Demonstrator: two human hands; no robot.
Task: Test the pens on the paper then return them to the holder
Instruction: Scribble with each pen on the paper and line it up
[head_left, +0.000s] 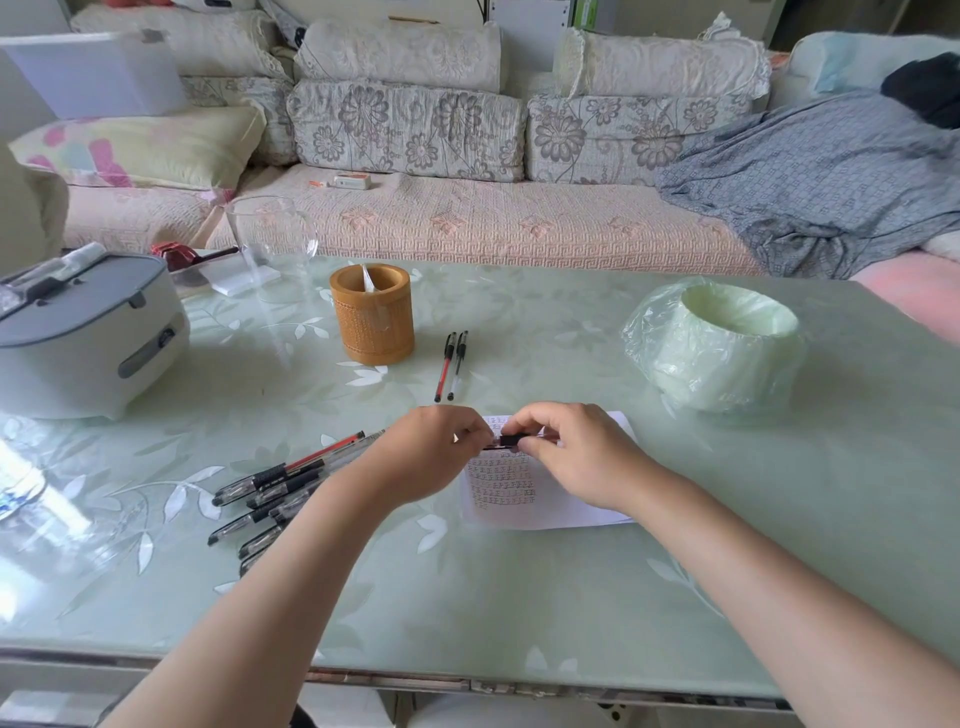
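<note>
Both hands meet over the white paper (566, 506), which carries rows of small scribbles. My left hand (434, 452) and my right hand (576, 454) pinch the two ends of one pen (506, 441), held level just above the sheet; only its dark middle shows between the fingers. Several pens (280, 480) lie in a loose pile left of the paper, partly under my left forearm. Two more pens (451, 366) rest side by side beyond the paper. The brown bamboo holder (373, 319) stands upright behind them.
A white and grey appliance (83, 338) sits at the table's left. A clear glass jug (270, 249) stands behind the holder. A pale green bowl wrapped in plastic (722, 345) is on the right. A sofa with cushions runs along the far side.
</note>
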